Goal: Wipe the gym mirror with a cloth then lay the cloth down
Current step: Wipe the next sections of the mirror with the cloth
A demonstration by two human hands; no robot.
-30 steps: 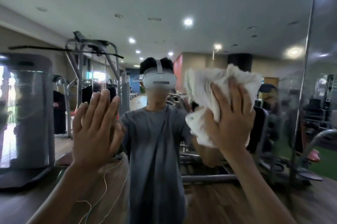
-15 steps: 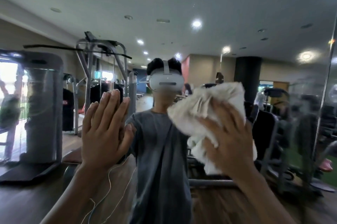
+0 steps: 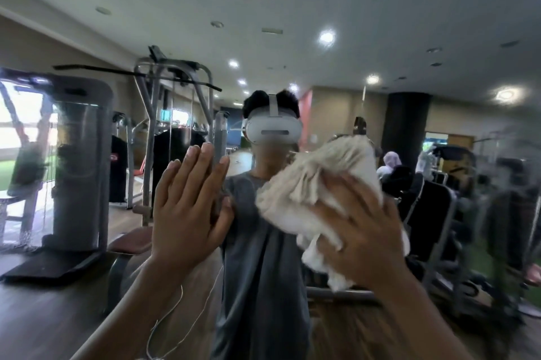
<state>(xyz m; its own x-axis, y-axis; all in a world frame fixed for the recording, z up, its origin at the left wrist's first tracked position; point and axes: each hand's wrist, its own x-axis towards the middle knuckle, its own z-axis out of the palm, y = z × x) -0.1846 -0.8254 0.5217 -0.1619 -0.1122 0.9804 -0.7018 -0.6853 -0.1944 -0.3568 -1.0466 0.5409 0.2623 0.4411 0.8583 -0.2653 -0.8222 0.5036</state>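
Over the past second the right hand has swept the cloth leftward and a little downward across the mirror, from beside the reflected head to the reflected chest. The left hand has stayed where it was, planted flat on the glass with fingers straight and together, holding nothing. So the wiping is mid-stroke, and laying the cloth down is not yet near.

The right hand's fingers are spread over the bunched cloth and press it against the glass; motion blur hides how far they dig in. The two hands sit apart, both on the mirror, the cloth between them and under the right palm.

The cloth is off-white and thick (terry-like, judging by its nap), crumpled into soft ridges with a loose corner hanging below the hand. The glass is hard, flat and glossy, reflecting a weight machine with a smooth, rounded shroud. A hazy patch at far right looks smeared, which suggests that side may need another pass.
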